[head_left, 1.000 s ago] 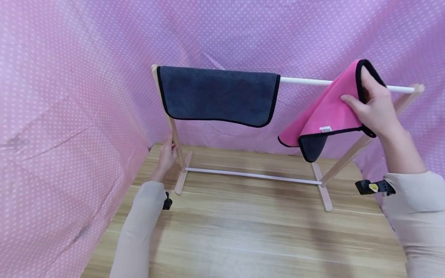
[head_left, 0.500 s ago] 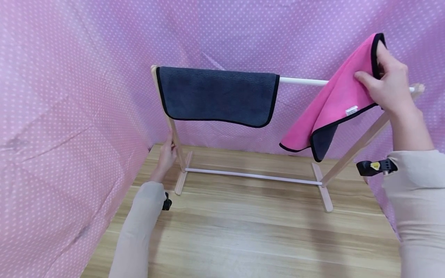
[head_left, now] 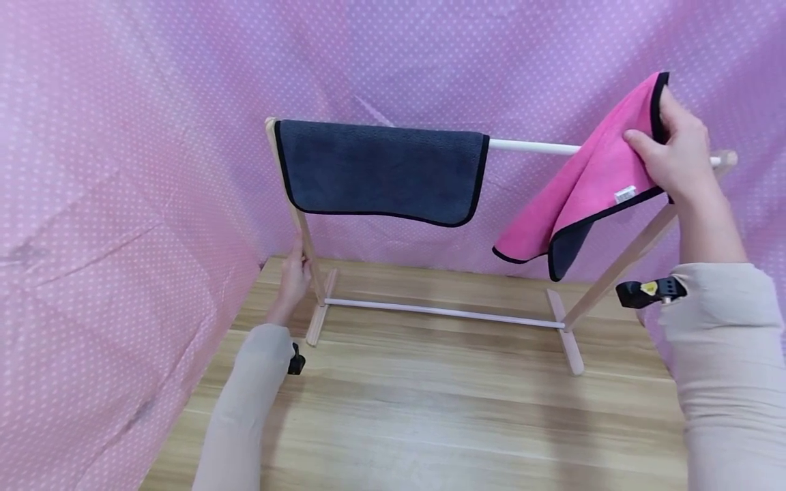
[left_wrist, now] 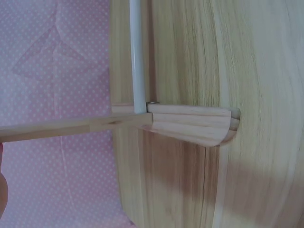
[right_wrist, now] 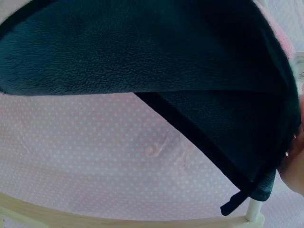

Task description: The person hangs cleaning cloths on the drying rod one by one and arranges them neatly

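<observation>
My right hand (head_left: 681, 153) pinches a pink towel (head_left: 604, 174) by its black-trimmed edge, thumb on the pink face. The towel is folded and hangs slanting down to the left, in front of the white top bar (head_left: 534, 146) of a wooden drying rack. Its dark underside (right_wrist: 142, 52) fills much of the right wrist view. A dark grey towel (head_left: 381, 170) with black trim is draped over the left part of the bar. My left hand (head_left: 296, 276) holds the rack's left post (head_left: 312, 256) low down; in the left wrist view only its fingertips show beside that post.
The rack stands on a wood-grain table (head_left: 417, 409). A white lower bar (head_left: 442, 312) joins its left foot (head_left: 318, 324) and right foot (head_left: 572, 351). Pink polka-dot fabric (head_left: 153, 170) hangs behind and at the sides. Each wrist carries a black camera mount (head_left: 651, 292).
My right hand has risen with the pink towel and moved slightly right, then dipped a little back. The grey towel and my left hand have stayed put.
</observation>
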A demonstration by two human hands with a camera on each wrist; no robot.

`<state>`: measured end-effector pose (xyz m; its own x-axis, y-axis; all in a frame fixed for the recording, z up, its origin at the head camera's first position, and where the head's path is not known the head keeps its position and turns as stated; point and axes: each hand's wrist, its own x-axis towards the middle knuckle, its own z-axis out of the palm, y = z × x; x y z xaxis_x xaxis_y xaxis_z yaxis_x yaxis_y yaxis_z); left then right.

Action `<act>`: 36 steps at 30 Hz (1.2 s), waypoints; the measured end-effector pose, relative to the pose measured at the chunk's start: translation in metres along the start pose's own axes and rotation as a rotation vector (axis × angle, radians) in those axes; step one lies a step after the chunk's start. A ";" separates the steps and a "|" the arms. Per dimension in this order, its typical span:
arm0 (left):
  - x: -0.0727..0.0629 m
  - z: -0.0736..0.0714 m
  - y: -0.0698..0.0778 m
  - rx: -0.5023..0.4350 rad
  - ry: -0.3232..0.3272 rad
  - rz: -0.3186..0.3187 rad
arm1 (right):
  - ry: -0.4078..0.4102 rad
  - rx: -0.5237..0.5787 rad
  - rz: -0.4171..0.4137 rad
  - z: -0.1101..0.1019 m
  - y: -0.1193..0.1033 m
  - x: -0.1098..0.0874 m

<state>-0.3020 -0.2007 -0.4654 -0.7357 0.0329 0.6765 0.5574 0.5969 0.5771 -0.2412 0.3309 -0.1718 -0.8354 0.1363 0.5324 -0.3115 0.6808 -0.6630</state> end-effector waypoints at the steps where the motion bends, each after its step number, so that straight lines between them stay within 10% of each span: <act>1: 0.000 0.001 0.001 0.002 0.003 -0.001 | 0.002 0.007 -0.005 0.000 0.001 0.000; 13: -0.016 0.019 0.043 -0.129 0.207 -0.159 | 0.013 0.061 0.000 0.005 0.002 0.001; 18: -0.029 0.038 0.081 -0.344 0.232 -0.275 | 0.007 0.069 0.011 0.007 -0.001 0.000; 26: -0.035 0.071 0.156 -0.605 0.011 -0.248 | 0.015 0.072 0.025 0.005 -0.001 -0.002; 36: -0.034 0.104 0.228 -0.809 -0.447 -0.056 | 0.012 0.006 0.044 0.008 -0.002 0.001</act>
<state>-0.1901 0.0178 -0.4039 -0.7563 0.4271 0.4956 0.4916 -0.1286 0.8612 -0.2452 0.3238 -0.1743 -0.8428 0.1748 0.5091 -0.2774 0.6695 -0.6891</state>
